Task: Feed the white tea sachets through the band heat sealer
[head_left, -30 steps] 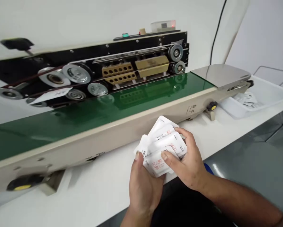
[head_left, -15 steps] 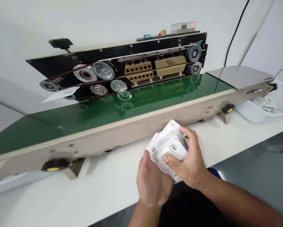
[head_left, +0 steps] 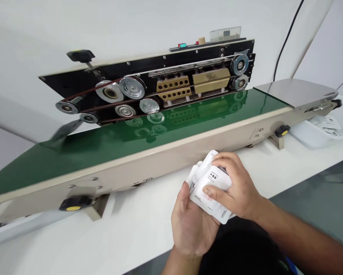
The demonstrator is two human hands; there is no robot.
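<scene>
My left hand (head_left: 193, 225) cradles a small stack of white sachets (head_left: 203, 165) with rounded corners, its thumb along their left edge. Printed with black and red characters, the top sachet (head_left: 217, 176) lies under the thumb of my right hand (head_left: 237, 189). The right fingers curl over the far edge of the stack, so both hands are closed on sachets. The lower sachets are mostly hidden. Behind my hands stands a band sealer with metal wheels and a green conveyor belt (head_left: 108, 143). At its left end a blurred greyish flat piece (head_left: 67, 128) tilts beside the wheels.
A white tray (head_left: 306, 133) with several sachets sits under the sealer's right end. Black knobs (head_left: 75, 203) with yellow centres stick out from the frame, above the white table (head_left: 137, 221). A black cable (head_left: 286, 42) runs down the wall.
The white sachet at the sealer's left end has left its place between the belts; a blurred piece now shows lower there. My hands have gathered the fanned sachets closer, the top one turned slightly.
</scene>
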